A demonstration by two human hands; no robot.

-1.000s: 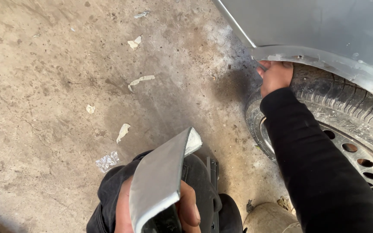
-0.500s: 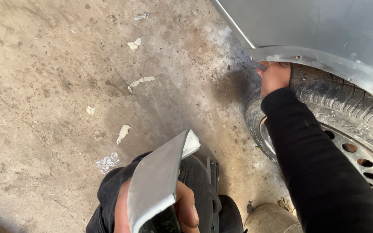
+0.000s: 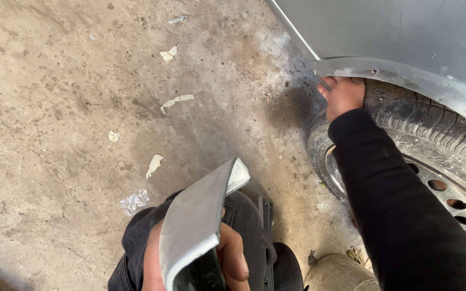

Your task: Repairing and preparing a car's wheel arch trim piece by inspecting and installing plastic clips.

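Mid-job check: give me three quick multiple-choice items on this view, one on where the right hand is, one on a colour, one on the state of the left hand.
1. Where is the right hand?
A. At the edge of the wheel arch, above the tyre
B. Flat on the concrete floor
C. On the wheel's hub

2. What colour is the sleeve on the right arm?
A. White
B. Black
C. Red

3. What is the left hand doing?
A. Hanging empty
B. Pressing on the tyre
C. Gripping a curved grey panel piece

Answers: 1 A, the fingers sit under the arch lip; 2 B, the sleeve is plainly black; 3 C, the thumb wraps around the piece.
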